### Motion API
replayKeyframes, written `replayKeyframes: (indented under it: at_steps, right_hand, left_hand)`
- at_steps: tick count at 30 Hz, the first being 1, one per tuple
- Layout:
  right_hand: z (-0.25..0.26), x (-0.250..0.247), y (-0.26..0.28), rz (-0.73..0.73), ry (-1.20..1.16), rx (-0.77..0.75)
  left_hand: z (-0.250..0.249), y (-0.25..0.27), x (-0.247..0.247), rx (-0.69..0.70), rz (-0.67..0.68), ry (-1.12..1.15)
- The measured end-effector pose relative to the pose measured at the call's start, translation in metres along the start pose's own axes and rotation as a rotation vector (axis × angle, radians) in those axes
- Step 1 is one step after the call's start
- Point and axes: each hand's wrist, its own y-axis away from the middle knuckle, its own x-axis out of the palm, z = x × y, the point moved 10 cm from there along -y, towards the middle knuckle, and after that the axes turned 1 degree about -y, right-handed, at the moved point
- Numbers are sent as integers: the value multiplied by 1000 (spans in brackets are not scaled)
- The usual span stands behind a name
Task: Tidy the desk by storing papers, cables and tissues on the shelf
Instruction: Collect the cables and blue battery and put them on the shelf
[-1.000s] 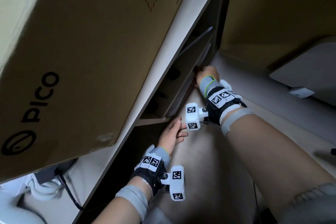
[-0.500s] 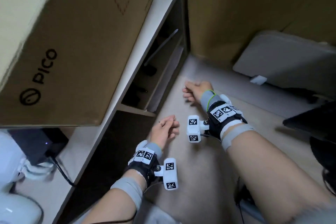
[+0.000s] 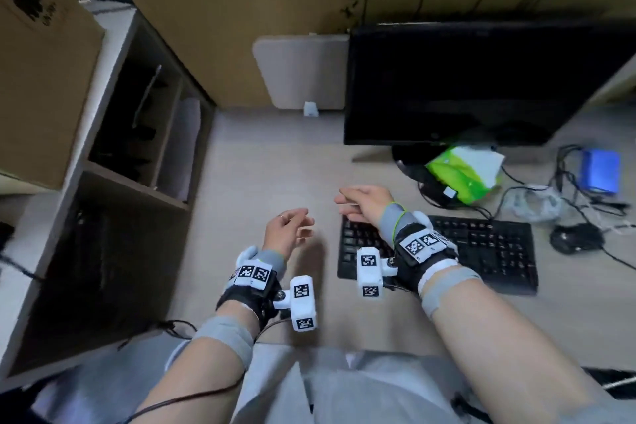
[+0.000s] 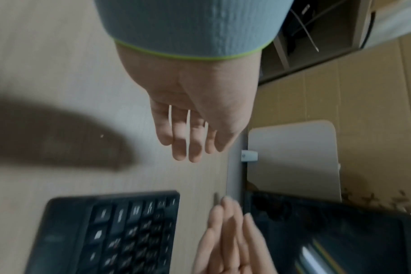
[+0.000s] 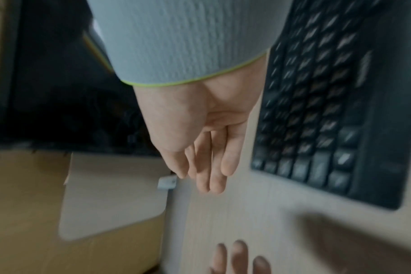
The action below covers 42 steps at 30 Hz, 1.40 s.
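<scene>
Both hands hover empty over the desk with relaxed fingers. My left hand (image 3: 292, 227) (image 4: 190, 140) is near the desk's middle, right of the shelf unit (image 3: 144, 134). My right hand (image 3: 358, 203) (image 5: 207, 166) floats above the left end of the black keyboard (image 3: 481, 251). White papers (image 3: 182, 148) stand in the shelf's right slot. A green and white tissue pack (image 3: 464, 172) lies at the monitor's foot. Tangled cables (image 3: 557, 196) spread at the far right beside a blue box (image 3: 600, 170).
A black monitor (image 3: 464, 86) stands behind the keyboard. A mouse (image 3: 576, 237) sits right of the keyboard. A cardboard box (image 3: 38, 79) tops the shelf unit. A pale board (image 3: 303, 72) leans on the back wall with a small white adapter (image 3: 310, 109) at its base.
My right hand has pulled out of the shelf slot and moved right over the keyboard. The left hand followed away from the shelf. The view swung right, revealing monitor, tissues and cables.
</scene>
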Motion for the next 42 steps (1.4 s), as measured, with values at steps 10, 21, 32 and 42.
replayKeyframes:
  at_steps: [10,21,32,42]
  right_hand:
    - [-86,-177,98,-420,-99,151]
    - [-20,-298,64,-594,139,56]
    - [-20,-361,-57,-543,481,243]
    - [19,-347,-11,-385,154,96]
  left_hand:
    - [20,20,125,-31,177,-197]
    - [13,9,209,-37,182,-165]
    - [29,-8,211,-101,-86,3]
    - [33,0,298,-107,137,-53]
